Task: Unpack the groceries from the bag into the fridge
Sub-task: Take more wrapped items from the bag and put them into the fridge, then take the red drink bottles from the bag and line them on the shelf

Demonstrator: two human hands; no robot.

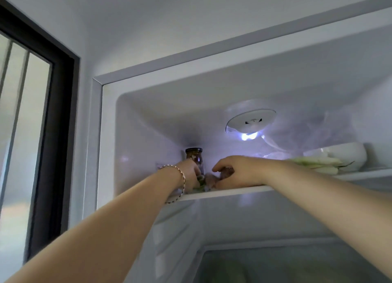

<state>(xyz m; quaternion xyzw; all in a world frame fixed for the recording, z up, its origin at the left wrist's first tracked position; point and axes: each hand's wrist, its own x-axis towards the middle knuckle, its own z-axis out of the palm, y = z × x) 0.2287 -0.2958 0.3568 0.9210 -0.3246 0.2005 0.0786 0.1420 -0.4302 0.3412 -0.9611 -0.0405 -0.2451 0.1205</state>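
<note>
The fridge stands open and I look up at its top shelf (224,192). Both my hands reach onto the shelf's left end. My left hand (191,172), a beaded bracelet on its wrist, lies next to a dark-lidded glass jar (194,155) at the back corner; its fingers are hidden. My right hand (235,170) has curled fingers over a brownish wrapped item (212,179) lying on the shelf. Something green shows under that item. The grocery bag is out of view.
Pale green vegetables (316,164) and a white bowl (343,154) lie on the shelf's right part. A round lamp (250,121) glows on the back wall. A dark-framed window (53,134) is at left. Lower shelves show dimly below.
</note>
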